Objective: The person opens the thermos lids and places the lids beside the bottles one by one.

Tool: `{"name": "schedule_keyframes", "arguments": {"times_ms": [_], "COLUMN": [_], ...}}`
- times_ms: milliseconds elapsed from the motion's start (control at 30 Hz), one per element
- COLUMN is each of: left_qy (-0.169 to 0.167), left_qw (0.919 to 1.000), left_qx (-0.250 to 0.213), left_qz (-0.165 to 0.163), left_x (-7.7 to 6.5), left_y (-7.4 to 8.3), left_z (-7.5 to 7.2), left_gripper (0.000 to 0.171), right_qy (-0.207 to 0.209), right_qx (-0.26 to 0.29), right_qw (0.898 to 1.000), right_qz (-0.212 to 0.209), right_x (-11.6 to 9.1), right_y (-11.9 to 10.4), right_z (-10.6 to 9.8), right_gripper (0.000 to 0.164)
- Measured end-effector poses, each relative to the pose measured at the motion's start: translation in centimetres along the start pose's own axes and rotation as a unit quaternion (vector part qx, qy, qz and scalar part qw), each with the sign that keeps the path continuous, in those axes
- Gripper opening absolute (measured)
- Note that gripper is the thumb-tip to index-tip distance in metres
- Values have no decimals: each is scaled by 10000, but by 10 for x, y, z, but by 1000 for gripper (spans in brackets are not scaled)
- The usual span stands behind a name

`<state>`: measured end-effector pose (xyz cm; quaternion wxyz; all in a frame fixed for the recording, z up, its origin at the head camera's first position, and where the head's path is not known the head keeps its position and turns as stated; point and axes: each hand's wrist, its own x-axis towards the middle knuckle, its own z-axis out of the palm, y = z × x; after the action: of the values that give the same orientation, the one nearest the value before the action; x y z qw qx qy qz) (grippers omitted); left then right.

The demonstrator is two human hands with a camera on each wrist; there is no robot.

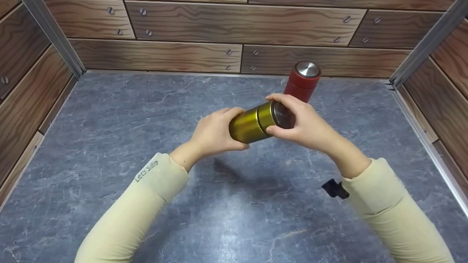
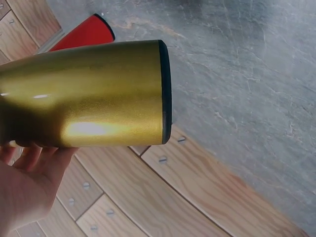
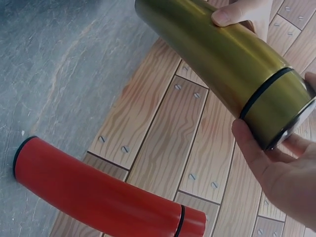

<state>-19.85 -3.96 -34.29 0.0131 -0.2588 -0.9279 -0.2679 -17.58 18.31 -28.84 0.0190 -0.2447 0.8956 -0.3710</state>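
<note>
A shiny gold thermos flask [image 1: 249, 125] is held in the air with both hands, tilted, its lid end to the right and higher. My left hand [image 1: 218, 132] grips the body, with the thumb along the near side. Around the gold lid [image 3: 276, 108] curl the thumb and fingers of my right hand [image 1: 305, 123]. A dark ring runs between lid and body, and the left wrist view shows the black base [image 2: 166, 94]. Just behind my right hand stands a red thermos flask [image 1: 304, 82] with a silver-topped lid, upright and partly hidden by that hand.
The grey marbled tabletop [image 1: 139, 107] is enclosed by wood-patterned panels [image 1: 183, 24] at the back and both sides. Metal corner posts [image 1: 53, 36] join them. A small black piece [image 1: 335, 189] sticks out from my right sleeve cuff.
</note>
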Motion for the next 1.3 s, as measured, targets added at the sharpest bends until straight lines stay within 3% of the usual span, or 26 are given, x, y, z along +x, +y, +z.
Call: {"name": "schedule_keyframes", "arguments": {"times_ms": [133, 233, 400, 467, 567, 700, 900, 1000, 1133, 1233, 1300], "left_qy": [-21, -53, 4, 39, 53, 59, 55, 32, 20, -9, -43], "left_qw": [10000, 9999, 9983, 9974, 9969, 9971, 9976, 9979, 9973, 9966, 9964], "left_qx": [0, 101, 574, 721, 778, 761, 680, 643, 738, 822, 850], "left_qz": [60, 101, 63, 56, 77, 76, 64, 35, -24, -27, 3], "left_x": [0, 0, -1, -1, -2, -1, 0, 0, 0, 0, 0], "left_y": [0, 0, 0, -1, -2, -1, -1, -2, -2, -2, -2], "left_z": [-3, -4, -3, -2, -1, -3, -7, -8, -8, -7, -6], "left_gripper": [72, 71, 73, 74, 75, 76, 75, 74, 74, 74, 74], "right_qy": [-176, -302, -171, -137, -177, -57, 223, 219, 112, -14, -142], "right_qx": [25, -92, -199, -140, -207, -295, -467, -520, -224, -6, 19], "right_qw": [9994, 9993, 9960, 9916, 9886, 9925, 9986, 9983, 9981, 9908, 9858], "right_qz": [-287, -206, 851, 1277, 1482, 1181, 61, -158, 558, 1354, 1671], "right_x": [-1, -2, 0, 1, 1, 1, -3, -4, 0, 4, 5], "right_y": [1, 2, 2, 1, 0, 2, 7, 7, 5, 5, 5], "right_z": [-3, -4, -5, -5, -5, -5, -3, -2, -1, -1, -1], "right_gripper": [61, 67, 76, 71, 60, 55, 57, 63, 72, 71, 68]}}
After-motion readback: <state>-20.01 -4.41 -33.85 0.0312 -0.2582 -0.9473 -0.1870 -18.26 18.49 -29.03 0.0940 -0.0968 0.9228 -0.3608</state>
